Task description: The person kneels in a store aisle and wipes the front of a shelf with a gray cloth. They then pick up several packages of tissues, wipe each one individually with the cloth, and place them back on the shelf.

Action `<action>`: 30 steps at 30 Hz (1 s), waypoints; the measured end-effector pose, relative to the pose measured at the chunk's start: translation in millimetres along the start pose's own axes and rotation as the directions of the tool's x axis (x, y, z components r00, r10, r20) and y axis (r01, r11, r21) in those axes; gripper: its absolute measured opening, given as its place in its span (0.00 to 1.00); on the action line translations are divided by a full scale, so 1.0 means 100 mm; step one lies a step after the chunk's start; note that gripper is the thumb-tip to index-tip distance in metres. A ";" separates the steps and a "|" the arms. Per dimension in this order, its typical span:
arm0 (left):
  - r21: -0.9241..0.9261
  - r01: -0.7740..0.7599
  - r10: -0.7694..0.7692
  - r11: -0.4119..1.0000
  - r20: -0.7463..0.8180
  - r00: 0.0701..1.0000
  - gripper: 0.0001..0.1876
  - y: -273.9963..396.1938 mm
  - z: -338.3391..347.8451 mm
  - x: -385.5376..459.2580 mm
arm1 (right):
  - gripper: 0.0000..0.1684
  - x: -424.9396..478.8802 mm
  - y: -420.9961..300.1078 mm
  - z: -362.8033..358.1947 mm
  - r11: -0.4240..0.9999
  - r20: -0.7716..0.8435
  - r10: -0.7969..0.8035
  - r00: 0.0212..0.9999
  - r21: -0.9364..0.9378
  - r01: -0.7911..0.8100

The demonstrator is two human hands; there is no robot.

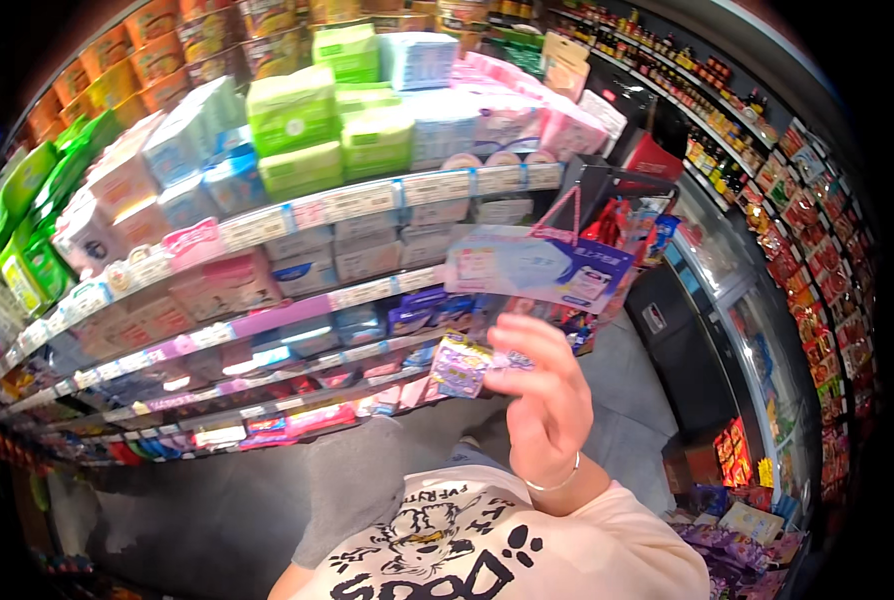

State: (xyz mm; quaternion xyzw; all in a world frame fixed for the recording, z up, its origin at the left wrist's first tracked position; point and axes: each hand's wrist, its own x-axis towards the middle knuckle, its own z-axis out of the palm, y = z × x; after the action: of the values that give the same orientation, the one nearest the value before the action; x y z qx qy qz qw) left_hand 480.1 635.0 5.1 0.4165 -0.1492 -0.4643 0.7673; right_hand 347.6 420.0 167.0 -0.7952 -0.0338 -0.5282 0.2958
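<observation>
My right hand [546,397] is raised in front of the shelf's right end, fingers apart and somewhat blurred, nothing visibly held. A bracelet [556,480] circles its wrist. Just left of the fingertips is a purple and yellow packet [462,365]; whether they touch it I cannot tell. Above the hand, a blue and purple printed card [541,268] hangs from a pink cord [559,214]. My left hand is out of sight. A bit of left forearm [291,583] shows at the lower edge, beside a plain grey shape [353,480] that I cannot identify.
The shelf unit [364,201] ahead carries green packs [293,112], blue packs [443,127] and several lower rows of boxes. To the right stand a glass-fronted cabinet [762,352] and wall shelves of snack bags [807,300]. Purple packages [732,551] lie at lower right on the floor side.
</observation>
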 end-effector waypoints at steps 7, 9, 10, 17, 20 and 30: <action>-0.101 -0.088 0.076 0.991 -0.112 0.991 0.39 -0.02 0.24 0.48 | 0.13 0.78 0.95 -0.85 0.877 -0.159 -0.056 0.986 -0.480 -0.028; -0.114 -0.071 0.059 0.991 -0.112 0.992 0.39 -0.07 0.36 0.60 | 0.22 1.14 1.30 -1.09 0.825 -0.136 0.007 0.991 -0.559 -0.083; -0.119 -0.057 0.044 0.991 -0.107 0.993 0.39 -0.13 0.41 0.64 | 0.26 1.28 1.47 -1.18 0.772 -0.085 0.019 0.996 -0.632 -0.069; -0.123 0.057 -0.069 0.991 -0.101 0.992 0.38 -0.45 0.71 0.81 | 0.37 1.86 2.31 -1.50 0.682 0.307 0.223 0.925 -0.727 0.077; -0.133 0.048 -0.066 0.990 -0.140 0.988 0.37 -0.53 0.75 0.88 | 0.36 1.96 2.45 -1.52 0.742 0.415 0.339 0.844 -0.670 0.032; -0.129 0.009 -0.037 0.992 -0.220 0.975 0.35 -0.62 0.98 1.04 | 0.33 2.18 2.55 -1.55 0.756 0.478 0.414 0.774 -0.654 -0.001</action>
State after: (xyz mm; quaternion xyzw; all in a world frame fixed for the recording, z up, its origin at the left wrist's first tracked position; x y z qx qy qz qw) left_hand 437.7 485.3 0.0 0.4175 -0.0280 -0.4325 0.7987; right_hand 409.9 75.8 284.6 -0.9693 0.1442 -0.1924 0.0513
